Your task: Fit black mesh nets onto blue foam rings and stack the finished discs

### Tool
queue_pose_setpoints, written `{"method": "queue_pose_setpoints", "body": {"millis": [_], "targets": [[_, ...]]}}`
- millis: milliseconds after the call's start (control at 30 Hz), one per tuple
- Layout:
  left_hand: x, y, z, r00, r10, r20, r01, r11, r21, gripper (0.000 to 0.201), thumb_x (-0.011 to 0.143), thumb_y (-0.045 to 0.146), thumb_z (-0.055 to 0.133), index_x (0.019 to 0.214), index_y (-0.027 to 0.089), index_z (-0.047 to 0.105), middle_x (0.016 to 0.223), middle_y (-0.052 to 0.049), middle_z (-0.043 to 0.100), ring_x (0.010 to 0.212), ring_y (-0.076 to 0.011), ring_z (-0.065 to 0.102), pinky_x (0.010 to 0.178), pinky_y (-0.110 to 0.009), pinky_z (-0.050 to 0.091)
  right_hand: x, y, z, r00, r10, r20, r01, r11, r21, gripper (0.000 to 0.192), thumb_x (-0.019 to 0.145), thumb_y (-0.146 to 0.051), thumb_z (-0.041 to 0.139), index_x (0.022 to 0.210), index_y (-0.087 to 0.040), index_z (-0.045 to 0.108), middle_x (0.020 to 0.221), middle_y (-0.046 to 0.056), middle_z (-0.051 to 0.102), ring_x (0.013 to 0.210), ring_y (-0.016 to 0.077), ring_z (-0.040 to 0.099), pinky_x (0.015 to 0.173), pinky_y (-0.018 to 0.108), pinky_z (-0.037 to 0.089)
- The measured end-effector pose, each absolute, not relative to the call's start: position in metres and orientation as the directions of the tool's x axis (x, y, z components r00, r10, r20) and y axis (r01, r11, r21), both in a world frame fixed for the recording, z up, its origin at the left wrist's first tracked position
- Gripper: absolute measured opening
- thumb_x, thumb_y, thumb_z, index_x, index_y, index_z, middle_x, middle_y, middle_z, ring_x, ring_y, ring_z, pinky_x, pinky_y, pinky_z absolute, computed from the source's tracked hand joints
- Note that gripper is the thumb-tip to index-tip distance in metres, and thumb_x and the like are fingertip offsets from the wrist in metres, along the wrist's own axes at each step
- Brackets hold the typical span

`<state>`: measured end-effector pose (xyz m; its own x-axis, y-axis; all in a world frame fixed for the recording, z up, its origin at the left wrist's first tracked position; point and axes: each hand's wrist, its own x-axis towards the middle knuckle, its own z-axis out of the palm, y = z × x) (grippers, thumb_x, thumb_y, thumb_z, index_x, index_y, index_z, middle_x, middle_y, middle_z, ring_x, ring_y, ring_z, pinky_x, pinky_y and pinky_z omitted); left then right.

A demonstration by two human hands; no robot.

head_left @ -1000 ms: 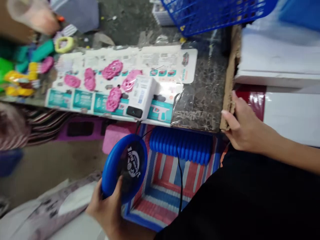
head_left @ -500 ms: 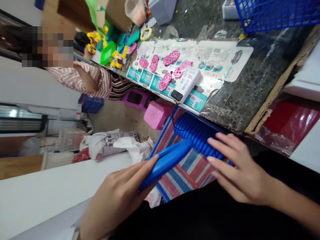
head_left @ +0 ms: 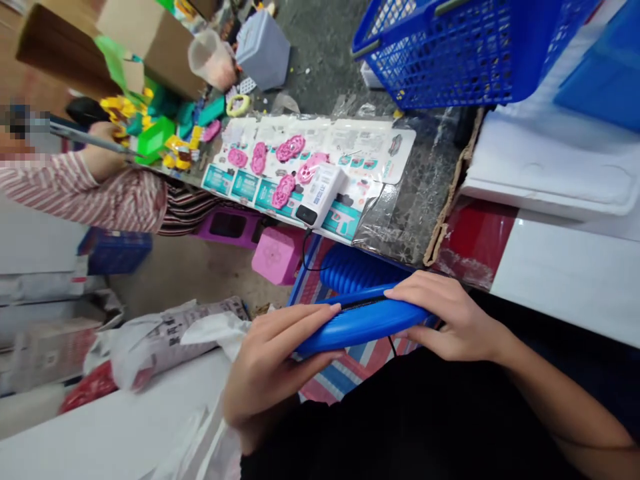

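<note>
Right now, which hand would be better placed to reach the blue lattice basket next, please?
Probably the right hand: it looks nearer the blue lattice basket than the left hand does. Both hold the blue disc, so neither is free.

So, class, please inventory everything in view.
table: one, dark, upper centre
basket: one, blue, upper right
bin: one, grey, on table
printed card: one, white and teal, on table
plastic pieces: five, pink, on card
small box: one, white, on card
toy parts: many, multicoloured, upper left
stool: one, pink, below table
stacked discs: several, blue, below table
striped material: one, multicoloured, below table
held disc: one, blue, lower centre
sacks: count unclear, white, lower left
co-worker's sleeve: one, pinkish, left side
left hand: one, bare, on held disc
right hand: one, bare, on held disc
</note>
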<state>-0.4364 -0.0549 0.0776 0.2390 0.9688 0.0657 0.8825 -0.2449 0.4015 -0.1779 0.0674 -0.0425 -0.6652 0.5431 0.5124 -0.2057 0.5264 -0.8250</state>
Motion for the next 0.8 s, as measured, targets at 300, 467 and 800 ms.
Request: {"method": "queue_pose_setpoints", "body": {"millis": [300, 467, 800], "targets": [[-0.411, -0.046, 0.048, 0.264, 0.949, 0.17, 0.795, -0.314, 0.519, 0.034, 0.1, 0.035, 0.072, 0.129, 0.017, 0.071, 0.113, -0.011, 0.08, 0.098, -0.0217, 0.079, 0.091, -0.028, 0.062, -0.159, 0.072, -0.03, -0.748, 0.453, 0.486, -0.087, 0.658, -0.748, 0.047, 0.103, -0.046, 0.068, 0.136, -0.012, 0.062, 0.114, 0.013, 0.076, 0.095, 0.0217, 0.07, 0.082, 0.035, 0.057], [-0.399, -0.036, 0.046, 0.343, 0.93, 0.131, 0.787, -0.36, 0.501, 0.041, 0.107, 0.043, 0.061, 0.136, 0.015, 0.067, 0.116, -0.012, 0.079, 0.097, -0.02, 0.079, 0.087, -0.026, 0.062, -0.156, 0.067, -0.022, -0.75, 0.452, 0.482, -0.042, 0.695, -0.717, 0.038, 0.107, -0.044, 0.062, 0.129, -0.012, 0.065, 0.116, 0.012, 0.077, 0.098, 0.0226, 0.071, 0.085, 0.037, 0.058], [-0.372, -0.038, 0.037, 0.338, 0.919, 0.204, 0.778, -0.394, 0.488, 0.031, 0.107, 0.033, 0.062, 0.131, 0.013, 0.066, 0.118, -0.012, 0.081, 0.102, -0.0222, 0.08, 0.089, -0.029, 0.062, -0.146, 0.056, -0.007, -0.739, 0.5, 0.451, 0.031, 0.695, -0.719, 0.029, 0.106, -0.035, 0.063, 0.122, -0.011, 0.067, 0.115, 0.01, 0.078, 0.1, 0.0238, 0.072, 0.084, 0.039, 0.054]]}}
